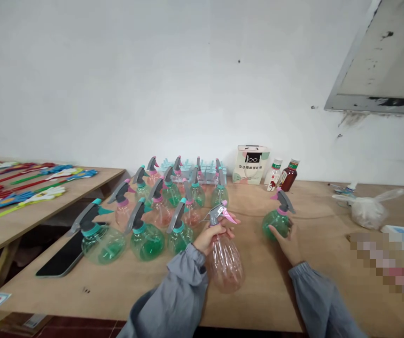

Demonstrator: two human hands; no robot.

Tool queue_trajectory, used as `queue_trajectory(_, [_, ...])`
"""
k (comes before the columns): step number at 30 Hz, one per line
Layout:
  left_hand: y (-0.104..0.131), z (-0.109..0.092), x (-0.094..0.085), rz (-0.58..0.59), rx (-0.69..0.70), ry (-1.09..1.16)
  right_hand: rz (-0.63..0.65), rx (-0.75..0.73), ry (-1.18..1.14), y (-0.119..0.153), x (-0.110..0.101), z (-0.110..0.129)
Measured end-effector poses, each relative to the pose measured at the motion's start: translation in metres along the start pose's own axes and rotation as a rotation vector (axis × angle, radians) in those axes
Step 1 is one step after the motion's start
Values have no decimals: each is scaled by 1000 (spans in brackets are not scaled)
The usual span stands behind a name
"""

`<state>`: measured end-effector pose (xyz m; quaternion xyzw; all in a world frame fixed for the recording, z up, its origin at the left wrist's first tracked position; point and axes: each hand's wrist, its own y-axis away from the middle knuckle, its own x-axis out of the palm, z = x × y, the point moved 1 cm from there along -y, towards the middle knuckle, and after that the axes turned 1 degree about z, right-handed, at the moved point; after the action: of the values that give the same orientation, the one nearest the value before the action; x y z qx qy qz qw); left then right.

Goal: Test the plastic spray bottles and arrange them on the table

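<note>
My left hand [211,237] is closed around the neck of a clear pink spray bottle [226,267] with a grey and pink trigger head. This bottle is close to me, in the middle of the table. To the right, my right hand [287,237] grips the round body of a green spray bottle [273,220] whose trigger head is grey and pink. Left of my hands, several pink and green spray bottles [147,241] stand in rows with their heads on.
A black phone [61,256] lies beside the front left bottle. Along the wall stand a paper bag [249,171], two drink bottles [288,176] and a pale blue rack [205,171]. A knotted plastic bag [367,211] lies at right. Colourful hand-shaped sticks [29,197] cover the left table.
</note>
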<state>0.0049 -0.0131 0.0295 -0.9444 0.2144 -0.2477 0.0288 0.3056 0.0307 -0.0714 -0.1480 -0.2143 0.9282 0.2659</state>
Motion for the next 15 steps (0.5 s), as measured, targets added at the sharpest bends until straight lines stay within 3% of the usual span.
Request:
queue_trajectory(6, [1,-1,7,-45,-22,6,96,0,-108,41,1,17])
queue_trajectory(11, [0,-4,10,-130,-37,20,117,-26,-117,49,2,20])
queue_trajectory(15, [1,-8,13,-112,-65,-48,110,-34,-113,48,2,21])
